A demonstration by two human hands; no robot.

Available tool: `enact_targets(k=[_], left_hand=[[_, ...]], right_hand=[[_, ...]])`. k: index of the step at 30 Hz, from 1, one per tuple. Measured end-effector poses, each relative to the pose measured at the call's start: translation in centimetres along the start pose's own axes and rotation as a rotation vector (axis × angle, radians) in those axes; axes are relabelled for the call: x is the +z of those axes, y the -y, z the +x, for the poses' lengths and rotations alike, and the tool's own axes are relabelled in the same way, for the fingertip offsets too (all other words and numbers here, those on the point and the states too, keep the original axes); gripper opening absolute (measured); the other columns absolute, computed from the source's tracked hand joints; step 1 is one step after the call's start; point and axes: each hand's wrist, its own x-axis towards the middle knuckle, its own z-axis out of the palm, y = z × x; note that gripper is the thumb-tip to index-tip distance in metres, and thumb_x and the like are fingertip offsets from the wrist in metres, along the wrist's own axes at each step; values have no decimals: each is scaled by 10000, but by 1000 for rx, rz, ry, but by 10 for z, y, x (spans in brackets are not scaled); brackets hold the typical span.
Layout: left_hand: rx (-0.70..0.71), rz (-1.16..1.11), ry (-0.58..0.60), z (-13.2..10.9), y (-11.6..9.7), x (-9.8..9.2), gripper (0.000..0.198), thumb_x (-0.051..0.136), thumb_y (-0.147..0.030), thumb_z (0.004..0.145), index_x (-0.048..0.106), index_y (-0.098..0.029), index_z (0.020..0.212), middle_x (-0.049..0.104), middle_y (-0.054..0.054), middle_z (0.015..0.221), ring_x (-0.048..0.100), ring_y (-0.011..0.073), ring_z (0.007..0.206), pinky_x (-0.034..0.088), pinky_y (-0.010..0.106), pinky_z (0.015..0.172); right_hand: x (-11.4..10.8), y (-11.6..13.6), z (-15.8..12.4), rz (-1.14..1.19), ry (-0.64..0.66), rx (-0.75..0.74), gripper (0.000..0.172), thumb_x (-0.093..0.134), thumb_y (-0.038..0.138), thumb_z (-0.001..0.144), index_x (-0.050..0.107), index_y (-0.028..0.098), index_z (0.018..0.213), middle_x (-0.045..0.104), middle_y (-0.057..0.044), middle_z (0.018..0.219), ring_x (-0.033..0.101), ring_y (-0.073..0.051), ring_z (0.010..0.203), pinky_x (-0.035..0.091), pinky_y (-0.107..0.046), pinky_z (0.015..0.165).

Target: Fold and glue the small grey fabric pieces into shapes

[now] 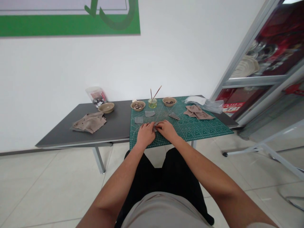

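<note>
Over the front part of the green cutting mat, my left hand and my right hand meet, fingers closed. Between their fingertips is a small grey crumpled piece, mostly covered, so its kind cannot be made out. Just beyond my left hand a small clear plastic bag lies flat on the mat. Another clear bag lies a little farther back. To the right, beyond my right hand, rests a small bag with something dark in it.
At the back stand a bowl of small round pieces, a glass jar with two thin sticks, and a second bowl. Brown cloth and plastic wrapping lie right. Left are cloth, a bowl and a tub.
</note>
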Motion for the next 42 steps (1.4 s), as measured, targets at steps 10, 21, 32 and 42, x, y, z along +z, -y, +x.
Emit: enact_targets(k=[10,21,32,42], left_hand=[[-7,1,2,-1,-2,-1,361,443,-177,883,547,-240,1223,666,80,1140,548,258,1120,382,413,1008],[36,-106,-10,0,10,0,368,495,-226,905,582,-272,1260,636,40,1248,512,233,1160,409,386,969],[-28,-97,16,4,10,1,258,513,-241,897,633,-284,1121,643,57,1140,499,260,1108,402,435,935],[-199,-504,-286,6,32,6,200,587,-273,843,601,-193,1027,642,54,975,551,201,931,469,354,861]], right_hand=[[-6,-9,-6,18,19,-29,106,652,207,846,758,204,848,742,-56,928,608,-208,907,432,-360,894],[-1,2,-1,195,-57,123,127,667,242,833,647,183,944,707,-53,918,583,-205,921,439,-328,823],[0,-14,-3,47,68,51,573,625,347,830,498,158,1356,576,-150,1315,474,-302,1215,354,-474,1014],[-21,-18,17,347,-230,366,221,657,273,751,637,167,944,684,-35,873,612,-199,812,440,-306,749]])
